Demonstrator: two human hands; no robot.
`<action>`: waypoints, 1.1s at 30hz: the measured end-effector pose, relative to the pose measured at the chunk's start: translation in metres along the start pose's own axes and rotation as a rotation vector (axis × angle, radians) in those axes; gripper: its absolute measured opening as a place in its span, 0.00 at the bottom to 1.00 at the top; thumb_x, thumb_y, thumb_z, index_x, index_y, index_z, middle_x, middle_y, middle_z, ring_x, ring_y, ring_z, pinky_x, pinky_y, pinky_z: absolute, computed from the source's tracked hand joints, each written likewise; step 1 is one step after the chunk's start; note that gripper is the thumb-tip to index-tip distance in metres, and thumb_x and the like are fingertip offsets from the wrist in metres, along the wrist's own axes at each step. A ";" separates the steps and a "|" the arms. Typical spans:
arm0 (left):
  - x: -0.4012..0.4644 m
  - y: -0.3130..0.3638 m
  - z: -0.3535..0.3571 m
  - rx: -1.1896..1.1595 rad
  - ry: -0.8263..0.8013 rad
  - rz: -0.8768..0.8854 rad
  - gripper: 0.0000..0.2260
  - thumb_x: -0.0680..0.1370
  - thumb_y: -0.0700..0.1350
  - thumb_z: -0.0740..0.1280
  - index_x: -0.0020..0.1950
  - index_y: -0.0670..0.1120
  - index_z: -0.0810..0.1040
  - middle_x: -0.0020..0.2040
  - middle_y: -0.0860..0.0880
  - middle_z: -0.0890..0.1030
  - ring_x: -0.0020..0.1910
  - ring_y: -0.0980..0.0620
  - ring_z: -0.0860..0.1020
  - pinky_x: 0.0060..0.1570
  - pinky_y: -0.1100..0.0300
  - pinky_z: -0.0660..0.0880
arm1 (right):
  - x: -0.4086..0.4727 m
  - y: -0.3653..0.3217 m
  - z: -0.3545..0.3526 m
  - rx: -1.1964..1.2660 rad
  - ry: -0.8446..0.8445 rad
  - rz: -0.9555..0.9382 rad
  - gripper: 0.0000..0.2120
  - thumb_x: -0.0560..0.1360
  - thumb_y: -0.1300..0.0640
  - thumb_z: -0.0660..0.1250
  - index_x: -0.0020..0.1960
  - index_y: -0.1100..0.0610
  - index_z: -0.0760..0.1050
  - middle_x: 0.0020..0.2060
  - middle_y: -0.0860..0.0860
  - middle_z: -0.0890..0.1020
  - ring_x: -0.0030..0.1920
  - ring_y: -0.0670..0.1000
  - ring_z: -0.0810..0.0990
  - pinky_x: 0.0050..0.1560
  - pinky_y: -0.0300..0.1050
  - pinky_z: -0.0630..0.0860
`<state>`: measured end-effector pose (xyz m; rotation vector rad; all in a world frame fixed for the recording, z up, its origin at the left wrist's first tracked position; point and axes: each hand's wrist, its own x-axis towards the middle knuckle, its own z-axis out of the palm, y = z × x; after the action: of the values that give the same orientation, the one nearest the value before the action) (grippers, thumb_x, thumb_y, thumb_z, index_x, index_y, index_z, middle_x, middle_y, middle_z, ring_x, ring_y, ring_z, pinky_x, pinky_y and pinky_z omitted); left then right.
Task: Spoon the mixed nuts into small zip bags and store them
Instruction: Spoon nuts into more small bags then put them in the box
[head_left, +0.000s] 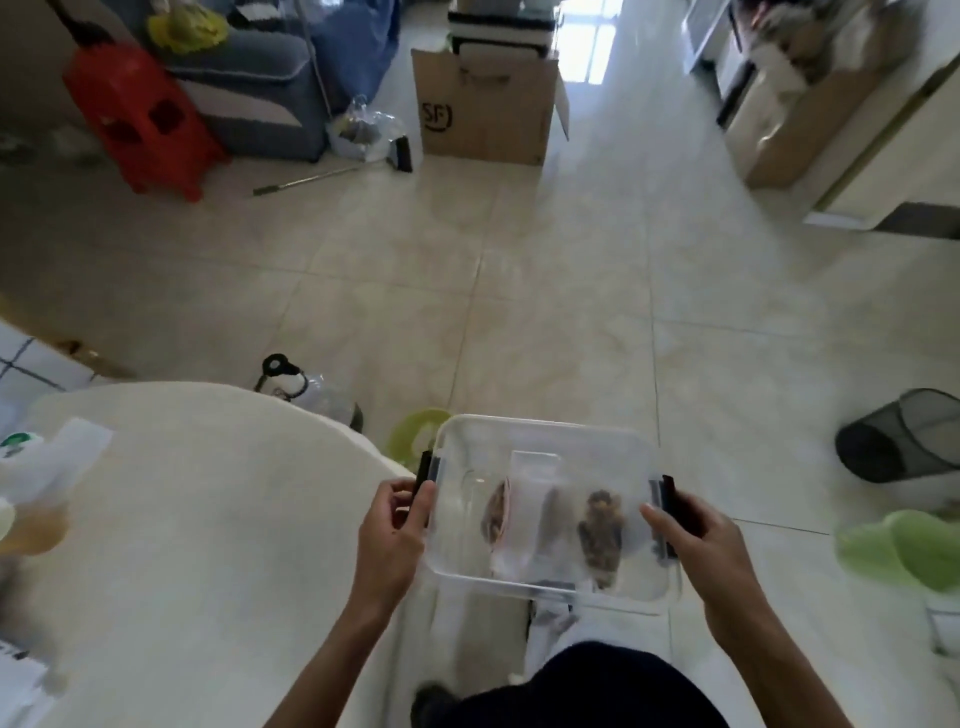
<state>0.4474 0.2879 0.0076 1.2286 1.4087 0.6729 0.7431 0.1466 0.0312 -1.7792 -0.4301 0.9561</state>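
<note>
— Clear plastic lidded box with black clips: where is it?
— Off the pale round surface, above the floor; my left hand and right hand each grip a clip, nut-filled zip bags inside.

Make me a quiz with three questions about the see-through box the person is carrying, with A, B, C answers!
1. Where is the clear plastic box?
A. on the red stool
B. held in the air beside the round white table
C. inside the cardboard carton

2. What colour are the box's side latches?
A. black
B. yellow
C. pink

3. What is the left hand doing?
A. hanging loose
B. gripping the box's end
C. pointing at the floor

Answers: 1 B, both hands hold it above the tiled floor, past the table's edge. 2 A, both latches look black. 3 B, its fingers curl round the latch, as the right hand does opposite.
</note>
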 end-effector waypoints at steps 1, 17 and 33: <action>0.009 0.010 0.015 0.007 -0.014 0.007 0.17 0.75 0.61 0.67 0.55 0.50 0.79 0.49 0.49 0.84 0.46 0.51 0.83 0.44 0.57 0.81 | 0.013 -0.003 -0.010 0.024 0.009 0.007 0.12 0.75 0.58 0.76 0.57 0.52 0.82 0.44 0.42 0.88 0.41 0.40 0.86 0.35 0.31 0.78; 0.176 0.157 0.215 -0.029 -0.130 0.075 0.16 0.79 0.61 0.63 0.57 0.51 0.77 0.49 0.48 0.84 0.42 0.54 0.83 0.39 0.62 0.83 | 0.230 -0.107 -0.129 0.124 0.106 -0.068 0.12 0.77 0.59 0.73 0.57 0.46 0.80 0.48 0.43 0.88 0.48 0.42 0.86 0.41 0.35 0.81; 0.455 0.307 0.417 0.205 -0.830 0.223 0.15 0.79 0.61 0.64 0.54 0.52 0.81 0.44 0.52 0.85 0.38 0.57 0.80 0.33 0.65 0.77 | 0.354 -0.166 -0.137 0.340 0.780 0.101 0.11 0.74 0.56 0.77 0.56 0.47 0.85 0.49 0.49 0.88 0.47 0.50 0.86 0.48 0.46 0.79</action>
<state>0.9953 0.7066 0.0218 1.5913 0.6591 0.1097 1.0920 0.3678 0.0590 -1.7079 0.3037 0.3117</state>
